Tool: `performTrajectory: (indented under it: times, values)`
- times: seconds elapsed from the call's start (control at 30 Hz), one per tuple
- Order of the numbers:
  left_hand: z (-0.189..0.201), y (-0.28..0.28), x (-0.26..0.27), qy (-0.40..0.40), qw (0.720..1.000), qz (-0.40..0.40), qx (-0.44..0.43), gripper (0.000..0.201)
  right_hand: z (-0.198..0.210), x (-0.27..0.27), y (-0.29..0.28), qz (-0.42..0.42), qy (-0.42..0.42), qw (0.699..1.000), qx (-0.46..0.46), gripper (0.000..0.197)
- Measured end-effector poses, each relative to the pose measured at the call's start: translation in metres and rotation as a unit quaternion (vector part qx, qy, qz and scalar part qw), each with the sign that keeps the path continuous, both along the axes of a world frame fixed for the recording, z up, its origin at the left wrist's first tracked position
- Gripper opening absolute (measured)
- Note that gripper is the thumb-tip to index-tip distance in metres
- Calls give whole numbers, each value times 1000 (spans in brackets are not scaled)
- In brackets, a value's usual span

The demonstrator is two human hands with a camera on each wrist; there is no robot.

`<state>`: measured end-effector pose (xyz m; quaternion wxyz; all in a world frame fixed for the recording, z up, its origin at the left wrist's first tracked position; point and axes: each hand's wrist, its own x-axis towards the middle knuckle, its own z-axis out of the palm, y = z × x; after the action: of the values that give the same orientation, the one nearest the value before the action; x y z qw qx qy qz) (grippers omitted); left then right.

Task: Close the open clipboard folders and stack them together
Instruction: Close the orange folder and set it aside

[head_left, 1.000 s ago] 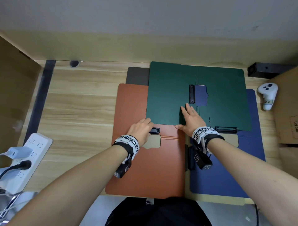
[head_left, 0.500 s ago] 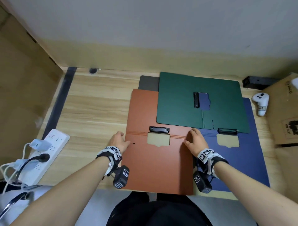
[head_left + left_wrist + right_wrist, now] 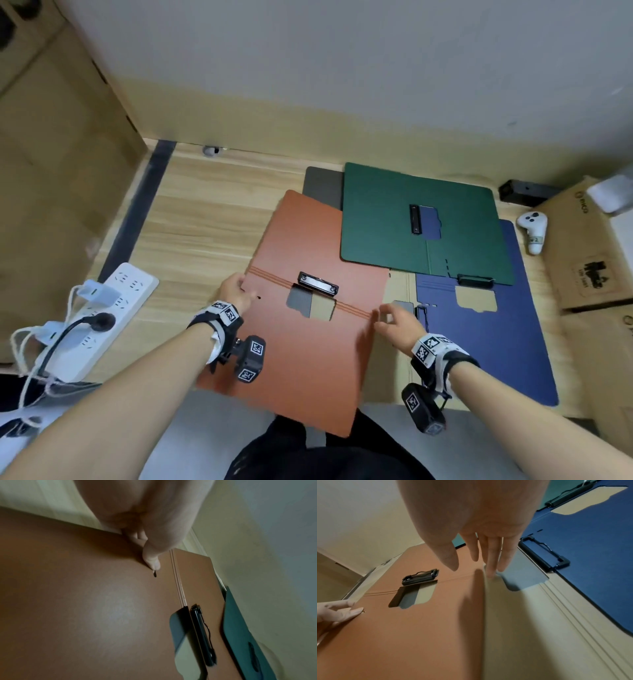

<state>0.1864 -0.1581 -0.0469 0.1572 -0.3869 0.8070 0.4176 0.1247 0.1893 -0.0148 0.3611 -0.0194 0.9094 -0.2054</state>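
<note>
Four folders overlap on a wooden desk (image 3: 205,222) against a wall (image 3: 342,68).

One folder (image 3: 308,359) lies between the fingers (image 3: 236,284) of the left hand (image 3: 236,294) and those of the right hand (image 3: 394,323). Beyond the right fingers lie two more folders (image 3: 411,219), overlapping.

Both bare forearms reach forward, each wrist wrapped in a band with a small camera slung beneath. The left hand (image 3: 235,293) sits low on the left, thumb laid flat and fingers curled under in a pinch. The right hand (image 3: 397,323) hovers with relaxed, slightly spread fingers (image 3: 489,555) pointing forward and down.
</note>
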Motion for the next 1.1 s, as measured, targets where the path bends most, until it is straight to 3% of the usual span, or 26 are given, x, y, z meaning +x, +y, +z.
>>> performTrajectory:
  times: [0.1,0.37,0.5,0.63,0.67,0.77,0.83,0.9,1.1]
  values:
    - [10,-43,6,-14,1000,-12,-16,54,4,-6,-14,13,10,1000,-20,43]
    - [-4,-106,0,-60,994,-76,-41,55,-10,-35,-55,24,89,995,-48,23]
    - [-12,-107,-8,-75,986,-117,-92,55,-25,-51,-64,40,164,986,12,33]
    - [-8,-91,-21,-67,986,-113,-103,19,-32,-59,-67,30,146,988,46,48]
    - [-7,-87,-25,-67,986,-112,-103,18,-34,-60,-67,28,147,987,52,52]
    - [-5,-75,-34,-64,986,-121,-93,38,-39,-62,-64,-4,128,990,58,61]
    - [-5,-71,-35,-67,984,-137,-97,46,-43,-63,-64,-27,104,993,46,53]
    - [-6,-72,-31,-78,981,-138,-107,44,-42,-62,-68,-22,96,994,41,36]
    - [-6,-83,-11,-96,986,-88,-106,38,-44,-66,-95,-12,103,994,25,31]
